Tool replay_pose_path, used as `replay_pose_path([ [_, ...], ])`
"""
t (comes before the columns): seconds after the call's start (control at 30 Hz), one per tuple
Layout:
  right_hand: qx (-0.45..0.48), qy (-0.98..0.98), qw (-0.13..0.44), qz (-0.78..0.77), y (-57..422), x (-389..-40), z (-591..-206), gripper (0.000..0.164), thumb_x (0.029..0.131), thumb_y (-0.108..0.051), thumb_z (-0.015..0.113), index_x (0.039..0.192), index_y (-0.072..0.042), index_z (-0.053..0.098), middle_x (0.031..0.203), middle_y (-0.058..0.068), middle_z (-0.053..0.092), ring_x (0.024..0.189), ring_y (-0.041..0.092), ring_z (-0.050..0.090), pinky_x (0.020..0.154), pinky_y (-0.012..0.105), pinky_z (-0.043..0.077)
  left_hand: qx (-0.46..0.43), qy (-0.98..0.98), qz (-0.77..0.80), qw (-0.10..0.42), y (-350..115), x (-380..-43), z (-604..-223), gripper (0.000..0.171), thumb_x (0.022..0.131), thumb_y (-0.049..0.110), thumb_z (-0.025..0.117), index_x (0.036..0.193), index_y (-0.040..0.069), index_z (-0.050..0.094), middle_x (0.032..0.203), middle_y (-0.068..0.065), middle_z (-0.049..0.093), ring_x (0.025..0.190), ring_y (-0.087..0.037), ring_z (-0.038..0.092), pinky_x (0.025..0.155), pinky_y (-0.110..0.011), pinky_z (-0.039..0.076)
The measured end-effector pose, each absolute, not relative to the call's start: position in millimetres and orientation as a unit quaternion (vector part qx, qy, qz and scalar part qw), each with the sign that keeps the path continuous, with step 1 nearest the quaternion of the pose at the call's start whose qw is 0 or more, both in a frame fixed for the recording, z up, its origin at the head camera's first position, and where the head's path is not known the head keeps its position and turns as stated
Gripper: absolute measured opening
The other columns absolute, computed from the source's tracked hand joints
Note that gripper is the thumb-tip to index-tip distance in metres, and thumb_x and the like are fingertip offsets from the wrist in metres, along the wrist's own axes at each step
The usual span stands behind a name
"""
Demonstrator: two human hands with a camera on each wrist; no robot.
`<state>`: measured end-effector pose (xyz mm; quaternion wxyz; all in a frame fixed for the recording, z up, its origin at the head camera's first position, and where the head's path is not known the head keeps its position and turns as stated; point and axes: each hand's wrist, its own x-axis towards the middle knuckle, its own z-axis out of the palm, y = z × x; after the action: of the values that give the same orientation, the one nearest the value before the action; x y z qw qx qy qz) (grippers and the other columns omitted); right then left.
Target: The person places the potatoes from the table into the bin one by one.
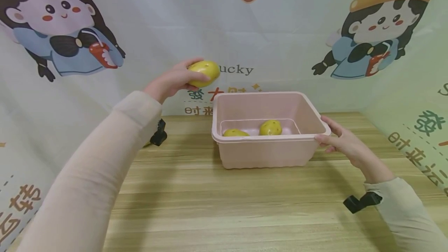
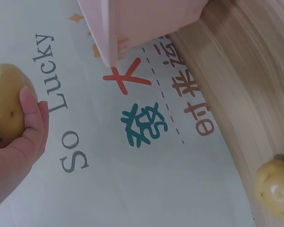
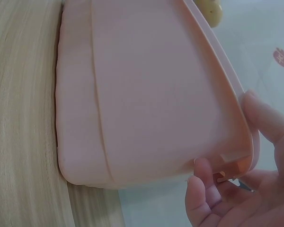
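My left hand grips a yellow potato, raised in front of the back curtain and up to the left of a pink plastic bin. In the left wrist view, the fingers wrap around this potato at the left edge. Two more potatoes lie inside the bin: one potato near the middle and another potato partly hidden by the front wall. My right hand holds the bin's right end by the rim, thumb on top of it and fingers curled beneath, as the right wrist view shows.
Another potato sits on the wooden table to the left, mostly behind my left forearm in the head view. A printed curtain hangs behind the table and along both sides. Black camera mounts are on both wrists.
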<state>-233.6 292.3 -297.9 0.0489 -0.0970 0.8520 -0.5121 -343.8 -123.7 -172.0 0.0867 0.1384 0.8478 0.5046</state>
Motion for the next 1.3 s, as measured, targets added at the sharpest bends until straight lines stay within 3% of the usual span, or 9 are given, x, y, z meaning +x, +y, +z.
replay_pose_path([
  [0.43, -0.093, 0.854, 0.045, -0.51, 294, -231, -299, 0.075, 0.092, -0.027, 0.055, 0.147, -0.009, 0.009, 0.145, 0.024, 0.021, 0.084, 0.005, 0.056, 0.069, 0.026, 0.049, 0.132, 0.832, 0.529, 0.1, -92, -347, -172, 0.072, 0.083, 0.018, 0.065, 0.142, 0.017, 0.024, 0.13, -0.009, 0.039, 0.102, -0.021, 0.047, 0.087, -0.035, 0.048],
  [0.7, -0.092, 0.853, 0.046, -0.511, 295, -232, -299, 0.075, 0.092, -0.027, 0.055, 0.148, -0.01, 0.008, 0.146, 0.023, 0.019, 0.083, 0.002, 0.056, 0.071, 0.03, 0.05, 0.14, 0.824, 0.541, 0.098, -78, -352, -176, 0.068, 0.083, 0.017, 0.066, 0.141, 0.017, 0.029, 0.126, -0.008, 0.042, 0.1, -0.02, 0.047, 0.08, -0.031, 0.05],
  [1.03, -0.09, 0.856, 0.044, -0.507, 295, -234, -299, 0.074, 0.092, -0.028, 0.054, 0.148, -0.011, 0.008, 0.147, 0.023, 0.019, 0.086, 0.006, 0.055, 0.071, 0.03, 0.049, 0.135, 0.808, 0.564, 0.107, -61, -357, -184, 0.067, 0.081, 0.015, 0.067, 0.138, 0.017, 0.032, 0.125, -0.009, 0.043, 0.102, -0.022, 0.048, 0.091, -0.041, 0.045],
  [1.3, -0.098, 0.85, 0.046, -0.516, 294, -236, -301, 0.075, 0.092, -0.026, 0.054, 0.148, -0.01, 0.006, 0.147, 0.026, 0.016, 0.084, 0.001, 0.056, 0.069, 0.028, 0.05, 0.15, 0.792, 0.581, 0.116, -44, -357, -184, 0.067, 0.081, 0.014, 0.067, 0.139, 0.019, 0.033, 0.122, -0.008, 0.046, 0.094, -0.019, 0.05, 0.082, -0.036, 0.048],
])
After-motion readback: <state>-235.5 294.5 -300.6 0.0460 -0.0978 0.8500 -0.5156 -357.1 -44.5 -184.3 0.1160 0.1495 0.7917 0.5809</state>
